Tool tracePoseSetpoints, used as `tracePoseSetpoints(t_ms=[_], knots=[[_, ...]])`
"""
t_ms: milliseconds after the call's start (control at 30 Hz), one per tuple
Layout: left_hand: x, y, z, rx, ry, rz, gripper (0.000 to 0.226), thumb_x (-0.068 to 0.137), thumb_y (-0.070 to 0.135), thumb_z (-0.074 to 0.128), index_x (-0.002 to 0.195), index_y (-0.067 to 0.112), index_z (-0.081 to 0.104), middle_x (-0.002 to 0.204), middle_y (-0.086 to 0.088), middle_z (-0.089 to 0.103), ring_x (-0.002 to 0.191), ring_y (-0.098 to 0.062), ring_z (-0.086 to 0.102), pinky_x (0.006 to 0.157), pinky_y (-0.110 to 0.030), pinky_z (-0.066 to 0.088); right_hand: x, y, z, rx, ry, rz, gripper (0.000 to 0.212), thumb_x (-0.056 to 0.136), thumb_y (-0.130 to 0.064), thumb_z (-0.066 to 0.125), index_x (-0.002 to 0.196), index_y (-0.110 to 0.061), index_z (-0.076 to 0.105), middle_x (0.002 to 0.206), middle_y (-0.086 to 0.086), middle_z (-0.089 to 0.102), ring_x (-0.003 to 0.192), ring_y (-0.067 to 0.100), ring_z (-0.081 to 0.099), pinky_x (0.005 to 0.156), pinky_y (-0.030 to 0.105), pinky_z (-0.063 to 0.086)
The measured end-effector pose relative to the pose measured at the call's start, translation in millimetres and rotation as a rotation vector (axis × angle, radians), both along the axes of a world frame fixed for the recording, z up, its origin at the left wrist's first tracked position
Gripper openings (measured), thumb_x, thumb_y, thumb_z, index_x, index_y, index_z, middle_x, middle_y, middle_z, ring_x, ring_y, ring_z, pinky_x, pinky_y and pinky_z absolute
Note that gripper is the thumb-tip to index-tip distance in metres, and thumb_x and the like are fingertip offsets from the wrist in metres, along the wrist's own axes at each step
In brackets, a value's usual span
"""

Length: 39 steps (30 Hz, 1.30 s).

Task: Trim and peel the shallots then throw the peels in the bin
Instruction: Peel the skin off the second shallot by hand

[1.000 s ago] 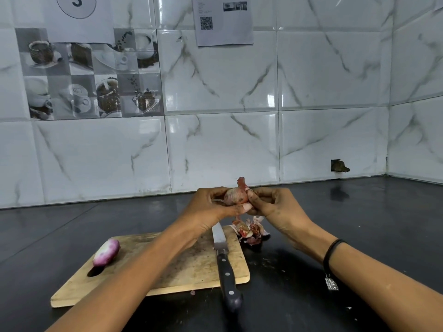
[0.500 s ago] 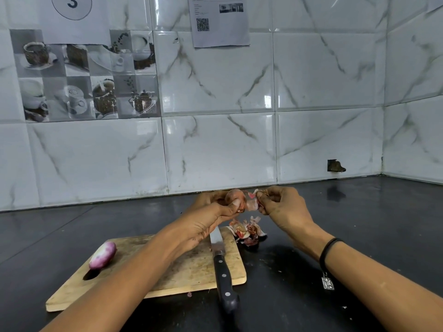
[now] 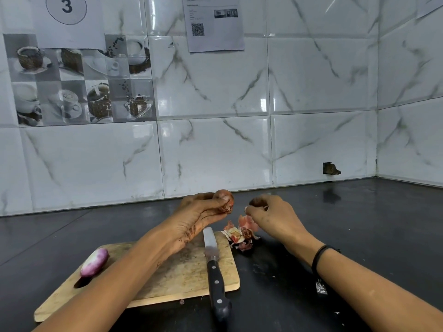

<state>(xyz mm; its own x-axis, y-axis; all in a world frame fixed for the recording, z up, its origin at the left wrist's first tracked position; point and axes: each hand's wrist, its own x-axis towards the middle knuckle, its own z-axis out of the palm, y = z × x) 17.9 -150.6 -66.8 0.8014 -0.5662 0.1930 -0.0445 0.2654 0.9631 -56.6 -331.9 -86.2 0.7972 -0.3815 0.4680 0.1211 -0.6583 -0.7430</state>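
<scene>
Shallot (image 3: 224,200), brown papery skin partly on, held above board's far edge in my left hand (image 3: 196,216), fingers and thumb curled round it. My right hand (image 3: 271,214), tugging at skin half a second ago, now apart from it; fingers curled, pinch unclear. Beneath: pink curling peels (image 3: 241,234) on glossy black counter (image 3: 359,224), which stretches wide rightward to tiled corner. Knife (image 3: 214,267) along right edge of scratched wooden board (image 3: 182,271), handle overhanging. Peeled shallot (image 3: 94,262) at left corner.

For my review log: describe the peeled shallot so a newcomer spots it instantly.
Start at the wooden cutting board on the black counter. Near its far left corner lies the peeled shallot. It is purple-white and bare, unlike the brown-skinned shallot in the left hand.
</scene>
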Motion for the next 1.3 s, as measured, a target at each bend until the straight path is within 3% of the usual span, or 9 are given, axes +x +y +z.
tracePoseSetpoints(t_ms=[167,267,400,533,700,1100,1233,1300], knots=[[-12.0,0.8,0.3,0.152,-0.206,0.099,0.028,0.074,0.014,0.085,0.100,0.010,0.076,0.101,-0.007,0.078,0.100,-0.016,0.073,0.085,-0.023,0.057,-5.3,8.8,6.0,0.046,-0.168,0.121,0.047,0.101,-0.052,0.050,0.095,-0.010,0.071,0.082,0.010,0.072,0.084,0.023,0.069,0.076,0.025,0.051],[-18.5,-0.5,1.0,0.233,-0.291,0.185,0.028,0.072,0.022,0.088,0.098,0.016,0.078,0.093,0.001,0.079,0.090,-0.006,0.074,0.069,-0.011,0.053,-6.0,12.0,8.1,0.064,-0.156,0.234,0.050,0.094,-0.066,0.051,0.093,-0.021,0.075,0.087,0.000,0.076,0.085,0.012,0.071,0.085,0.030,0.054],[-15.9,-3.7,0.4,0.294,-0.362,0.297,0.031,0.065,0.021,0.091,0.092,0.022,0.078,0.090,0.008,0.078,0.088,-0.003,0.071,0.072,-0.013,0.049,-1.6,13.2,5.2,0.086,-0.120,0.371,0.033,0.088,-0.055,0.068,0.103,-0.026,0.077,0.096,-0.010,0.078,0.094,0.000,0.072,0.094,0.027,0.055],[-15.1,-1.8,0.6,0.294,-0.370,0.216,0.038,0.063,0.015,0.092,0.096,0.023,0.077,0.094,0.010,0.078,0.093,0.000,0.071,0.077,-0.010,0.050,-0.1,9.7,4.6,0.115,-0.149,0.420,0.036,0.087,-0.051,0.069,0.106,-0.021,0.078,0.098,-0.005,0.079,0.097,0.008,0.074,0.096,0.036,0.057],[-11.3,1.6,2.0,0.249,-0.352,0.142,0.041,0.065,0.023,0.089,0.104,0.019,0.078,0.100,0.002,0.079,0.100,-0.007,0.072,0.094,-0.024,0.052,6.6,4.3,1.0,0.243,-0.182,0.458,0.035,0.093,-0.040,0.066,0.111,-0.012,0.077,0.103,0.006,0.079,0.099,0.024,0.075,0.097,0.045,0.057],[-9.5,4.0,1.2,0.290,-0.399,0.157,0.028,0.068,0.015,0.088,0.092,0.024,0.077,0.092,0.009,0.079,0.090,0.003,0.072,0.069,-0.005,0.050,10.5,5.5,-0.5,0.319,-0.131,0.481,0.043,0.100,-0.043,0.056,0.108,-0.006,0.077,0.100,0.013,0.078,0.097,0.028,0.076,0.100,0.047,0.055],[-6.7,4.7,0.5,0.275,-0.346,0.096,0.038,0.067,0.018,0.087,0.103,0.015,0.077,0.101,0.000,0.079,0.100,-0.007,0.072,0.082,-0.016,0.055,10.6,4.1,-0.9,0.373,-0.132,0.494,0.047,0.098,-0.048,0.058,0.106,-0.005,0.077,0.099,0.016,0.078,0.095,0.031,0.075,0.099,0.044,0.056],[-6.5,3.3,0.5,0.184,-0.232,0.036,0.039,0.073,0.022,0.081,0.107,0.006,0.075,0.105,-0.011,0.077,0.102,-0.018,0.073,0.084,-0.024,0.059,10.5,4.8,-0.3,0.391,-0.141,0.478,0.051,0.095,-0.051,0.061,0.105,-0.003,0.076,0.096,0.015,0.078,0.085,0.026,0.075,0.095,0.042,0.058]])
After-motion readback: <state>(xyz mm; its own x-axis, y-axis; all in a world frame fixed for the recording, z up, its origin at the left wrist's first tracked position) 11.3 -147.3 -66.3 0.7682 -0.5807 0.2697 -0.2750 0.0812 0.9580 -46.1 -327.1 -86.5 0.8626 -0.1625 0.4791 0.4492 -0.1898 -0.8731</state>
